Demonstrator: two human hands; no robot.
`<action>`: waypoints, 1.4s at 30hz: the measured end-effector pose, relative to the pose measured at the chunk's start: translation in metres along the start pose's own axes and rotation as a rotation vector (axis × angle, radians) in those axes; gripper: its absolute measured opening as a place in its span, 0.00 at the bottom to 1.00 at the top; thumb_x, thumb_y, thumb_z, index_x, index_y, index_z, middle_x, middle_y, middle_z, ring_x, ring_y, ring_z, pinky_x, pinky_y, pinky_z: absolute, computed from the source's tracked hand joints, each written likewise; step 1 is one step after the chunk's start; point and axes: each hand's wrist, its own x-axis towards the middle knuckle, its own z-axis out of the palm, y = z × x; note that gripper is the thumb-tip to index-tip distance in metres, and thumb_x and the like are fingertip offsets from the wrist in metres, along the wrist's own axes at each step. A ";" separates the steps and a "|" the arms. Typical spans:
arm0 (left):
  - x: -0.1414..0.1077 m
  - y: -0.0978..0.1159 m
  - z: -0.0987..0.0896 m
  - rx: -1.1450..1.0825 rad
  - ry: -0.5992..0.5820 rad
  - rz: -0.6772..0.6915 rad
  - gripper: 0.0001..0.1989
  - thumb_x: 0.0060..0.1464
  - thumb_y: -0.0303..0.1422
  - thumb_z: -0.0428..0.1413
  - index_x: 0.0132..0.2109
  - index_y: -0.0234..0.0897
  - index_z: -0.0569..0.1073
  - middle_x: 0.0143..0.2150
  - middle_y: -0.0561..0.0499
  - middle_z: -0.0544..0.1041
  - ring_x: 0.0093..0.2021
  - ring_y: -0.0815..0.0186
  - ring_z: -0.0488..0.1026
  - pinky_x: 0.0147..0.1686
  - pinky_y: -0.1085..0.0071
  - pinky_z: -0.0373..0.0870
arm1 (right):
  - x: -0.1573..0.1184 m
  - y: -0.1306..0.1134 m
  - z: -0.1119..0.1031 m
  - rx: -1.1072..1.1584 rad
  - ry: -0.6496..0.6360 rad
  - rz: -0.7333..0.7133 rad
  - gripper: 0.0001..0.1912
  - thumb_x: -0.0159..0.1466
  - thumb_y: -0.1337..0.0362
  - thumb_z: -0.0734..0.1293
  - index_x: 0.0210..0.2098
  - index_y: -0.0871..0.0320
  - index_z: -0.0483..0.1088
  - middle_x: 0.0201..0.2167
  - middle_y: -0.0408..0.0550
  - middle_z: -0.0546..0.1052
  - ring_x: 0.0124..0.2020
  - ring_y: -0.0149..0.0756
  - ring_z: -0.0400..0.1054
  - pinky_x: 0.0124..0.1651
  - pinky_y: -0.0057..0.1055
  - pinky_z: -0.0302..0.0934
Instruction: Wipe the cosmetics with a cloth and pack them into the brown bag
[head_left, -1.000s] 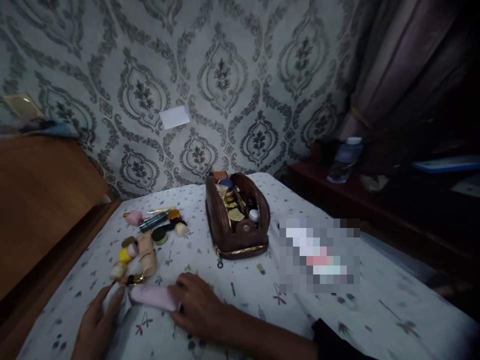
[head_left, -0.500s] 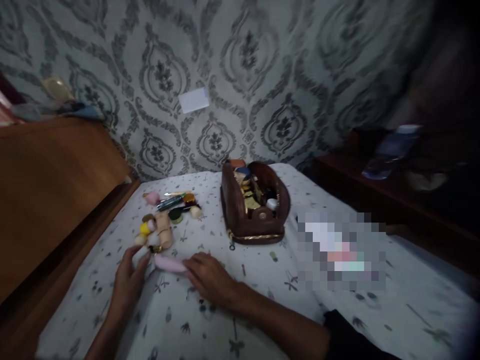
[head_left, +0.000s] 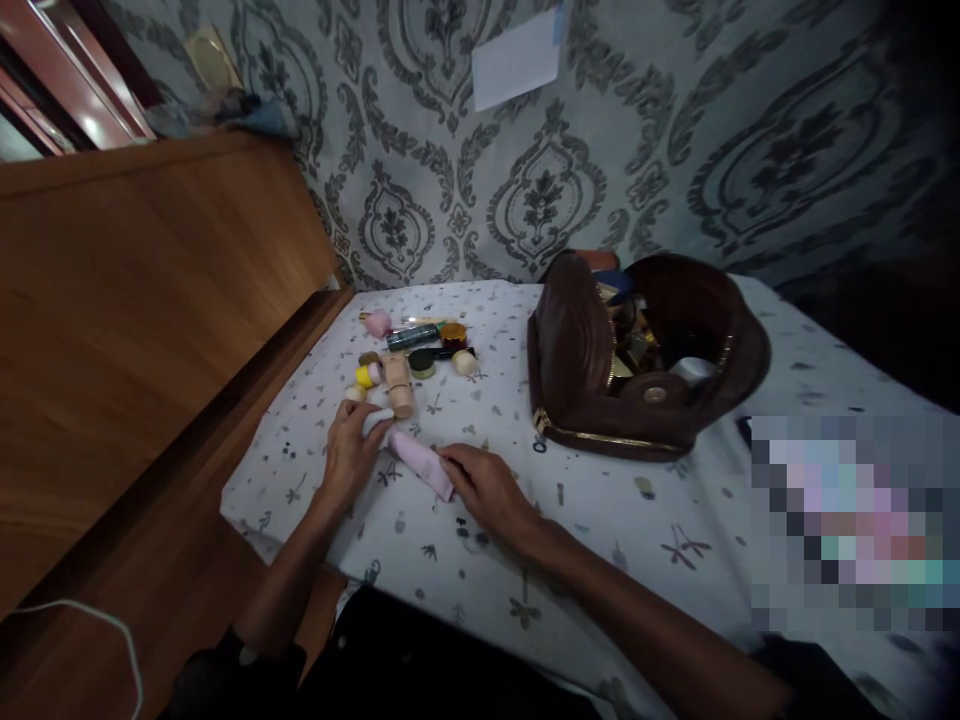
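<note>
A pale pink tube (head_left: 420, 464) lies slanted low over the patterned white cloth. The fingers of my right hand (head_left: 484, 490) are closed on its lower right end. My left hand (head_left: 351, 450) pinches a small white item (head_left: 377, 420) close to the tube's upper left end. Just beyond my left hand stand or lie a beige bottle (head_left: 398, 385), a yellow item (head_left: 367, 375), a dark green round jar (head_left: 421, 362) and a cream round item (head_left: 464, 362).
An open brown bag (head_left: 592, 400) full of small items sits on the right. Behind the jars lie a teal tube (head_left: 411, 337), an amber jar (head_left: 453, 335) and a pink sponge (head_left: 377, 323). A wooden panel (head_left: 150, 300) borders the left; a blurred-out patch covers the right.
The view has shifted, so the items look moved right and up in places. My left hand now has a small white item between its fingers, and the tube points more steeply down to the right.
</note>
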 end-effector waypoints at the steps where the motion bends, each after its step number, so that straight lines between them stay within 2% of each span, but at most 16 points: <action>1: 0.000 0.001 0.001 -0.004 -0.015 0.005 0.07 0.57 0.33 0.57 0.42 0.38 0.78 0.40 0.48 0.72 0.43 0.60 0.72 0.44 0.64 0.70 | 0.000 0.001 0.001 -0.007 0.005 -0.006 0.11 0.69 0.67 0.59 0.41 0.59 0.74 0.37 0.51 0.80 0.38 0.39 0.73 0.42 0.32 0.62; 7: -0.014 0.028 0.014 -0.056 -0.126 0.127 0.08 0.59 0.30 0.57 0.46 0.40 0.77 0.40 0.49 0.72 0.43 0.61 0.71 0.44 0.66 0.70 | -0.001 0.007 0.003 -0.053 0.018 -0.050 0.11 0.69 0.67 0.59 0.41 0.58 0.74 0.38 0.50 0.78 0.40 0.38 0.72 0.45 0.34 0.64; 10: -0.031 0.046 0.025 -0.099 -0.202 0.188 0.06 0.59 0.30 0.57 0.43 0.39 0.76 0.40 0.48 0.72 0.43 0.61 0.71 0.44 0.65 0.70 | -0.001 0.008 0.004 -0.167 0.026 -0.007 0.10 0.67 0.71 0.59 0.36 0.59 0.72 0.36 0.50 0.74 0.38 0.38 0.69 0.43 0.33 0.64; 13: -0.043 0.054 0.030 -0.131 -0.241 0.210 0.08 0.60 0.30 0.55 0.46 0.40 0.75 0.41 0.47 0.72 0.44 0.60 0.70 0.45 0.63 0.71 | -0.002 0.007 0.003 -0.279 0.028 0.037 0.10 0.64 0.74 0.59 0.33 0.59 0.70 0.36 0.50 0.71 0.38 0.38 0.67 0.42 0.32 0.64; 17: -0.038 0.043 0.018 -0.229 -0.229 0.194 0.13 0.60 0.29 0.54 0.52 0.40 0.73 0.46 0.46 0.74 0.48 0.59 0.72 0.49 0.63 0.70 | -0.003 -0.001 0.002 -0.385 0.057 0.004 0.06 0.66 0.68 0.62 0.37 0.59 0.72 0.38 0.51 0.71 0.43 0.42 0.66 0.45 0.35 0.64; 19: -0.028 0.031 0.007 -0.249 -0.154 0.127 0.14 0.59 0.29 0.54 0.52 0.40 0.71 0.48 0.46 0.75 0.49 0.59 0.72 0.49 0.63 0.70 | -0.004 -0.003 0.002 -0.408 0.065 -0.046 0.09 0.64 0.63 0.66 0.43 0.59 0.72 0.40 0.52 0.71 0.45 0.44 0.65 0.45 0.37 0.64; 22: -0.012 0.011 -0.006 -0.197 -0.023 -0.056 0.11 0.57 0.32 0.56 0.47 0.39 0.71 0.43 0.49 0.76 0.42 0.60 0.73 0.43 0.65 0.69 | -0.006 -0.003 0.004 -0.430 0.050 -0.101 0.22 0.60 0.58 0.72 0.51 0.59 0.69 0.44 0.54 0.70 0.46 0.47 0.64 0.44 0.39 0.64; 24: -0.006 -0.001 -0.008 -0.143 0.022 -0.120 0.08 0.55 0.34 0.57 0.43 0.38 0.71 0.38 0.51 0.75 0.39 0.61 0.72 0.41 0.66 0.68 | -0.007 -0.002 0.006 -0.433 0.032 -0.101 0.22 0.60 0.60 0.72 0.51 0.60 0.69 0.44 0.54 0.70 0.46 0.47 0.63 0.44 0.40 0.64; 27: -0.005 -0.009 -0.004 -0.119 0.024 -0.083 0.06 0.55 0.34 0.57 0.39 0.38 0.73 0.38 0.51 0.74 0.41 0.60 0.72 0.44 0.65 0.68 | -0.006 -0.001 0.006 -0.412 -0.001 -0.087 0.18 0.61 0.63 0.70 0.50 0.60 0.69 0.44 0.54 0.70 0.46 0.47 0.63 0.45 0.41 0.64; 30: -0.011 -0.004 0.002 -0.133 -0.016 -0.022 0.03 0.56 0.33 0.57 0.37 0.39 0.73 0.39 0.50 0.74 0.43 0.60 0.72 0.46 0.65 0.68 | -0.005 -0.002 0.004 -0.384 -0.008 -0.086 0.17 0.62 0.63 0.69 0.50 0.59 0.69 0.44 0.54 0.70 0.46 0.46 0.63 0.45 0.42 0.65; 33: -0.021 0.011 0.006 -0.148 -0.065 0.010 0.02 0.56 0.29 0.56 0.38 0.39 0.73 0.39 0.50 0.74 0.43 0.61 0.72 0.45 0.66 0.68 | -0.005 -0.003 0.004 -0.381 -0.008 -0.086 0.16 0.62 0.62 0.69 0.48 0.60 0.70 0.43 0.54 0.70 0.45 0.46 0.63 0.46 0.42 0.65; 39: -0.044 0.040 0.010 -0.205 -0.256 0.105 0.05 0.58 0.26 0.55 0.41 0.39 0.71 0.40 0.49 0.72 0.43 0.61 0.71 0.45 0.67 0.69 | -0.004 -0.001 0.005 -0.389 -0.008 -0.096 0.17 0.60 0.65 0.70 0.48 0.63 0.71 0.41 0.55 0.71 0.46 0.47 0.63 0.50 0.43 0.64; 42: -0.046 0.043 0.009 -0.211 -0.265 0.118 0.04 0.59 0.27 0.54 0.41 0.39 0.70 0.43 0.47 0.72 0.46 0.61 0.71 0.48 0.66 0.68 | -0.003 0.000 0.005 -0.389 0.007 -0.100 0.17 0.60 0.65 0.70 0.48 0.64 0.72 0.41 0.56 0.71 0.46 0.47 0.63 0.49 0.42 0.64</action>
